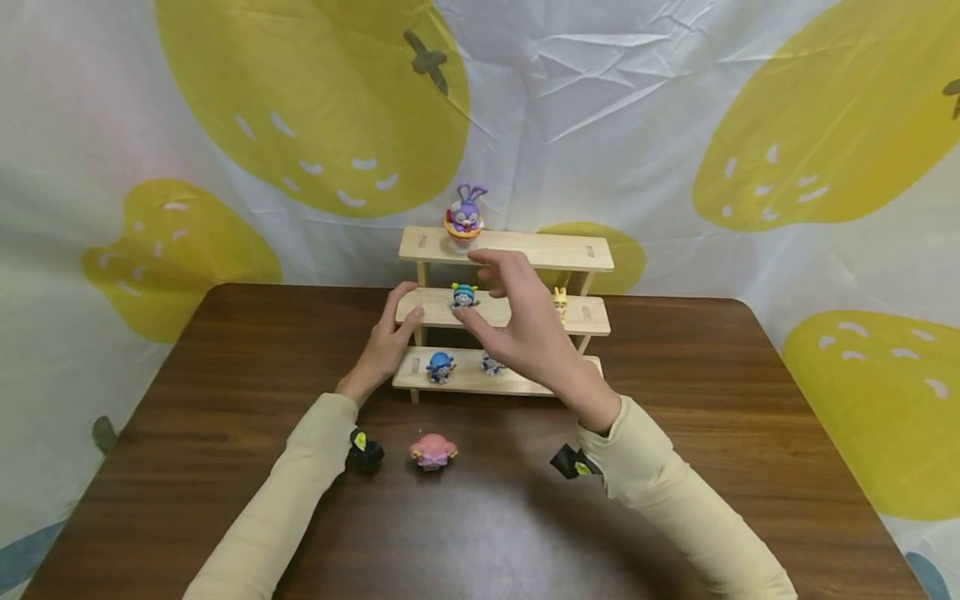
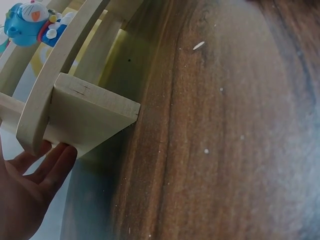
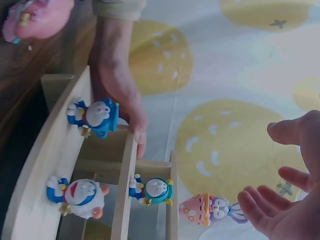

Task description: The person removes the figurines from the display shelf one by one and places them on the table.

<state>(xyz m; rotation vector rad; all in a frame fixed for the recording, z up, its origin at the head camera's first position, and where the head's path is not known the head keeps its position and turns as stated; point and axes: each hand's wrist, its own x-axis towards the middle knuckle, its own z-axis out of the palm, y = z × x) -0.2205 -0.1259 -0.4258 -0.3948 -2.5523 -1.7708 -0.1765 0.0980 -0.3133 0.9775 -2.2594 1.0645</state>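
Observation:
A three-tier wooden display stand (image 1: 543,247) stands on the table, and my left hand (image 1: 385,340) grips the left end of its middle shelf. My right hand (image 1: 531,323) is raised in front of the stand, fingers loosely bent around nothing. On the middle shelf, a teal-hatted Doraemon figurine (image 1: 464,294) sits near the right thumb, and a yellow figurine (image 1: 560,305) is partly hidden by the hand. A purple rabbit figurine (image 3: 220,208) in a cup occupies the top shelf. The bottom shelf bears a blue-hatted Doraemon figurine (image 3: 97,114) and a white-hooded one (image 3: 82,196).
A pink figurine (image 1: 433,451) lies on the brown wooden table (image 1: 675,367) in front of the stand. Black wrist-worn devices hang by the sleeves, one at the left cuff (image 1: 366,453). A white cloth with yellow fruit shapes (image 1: 315,92) hangs behind.

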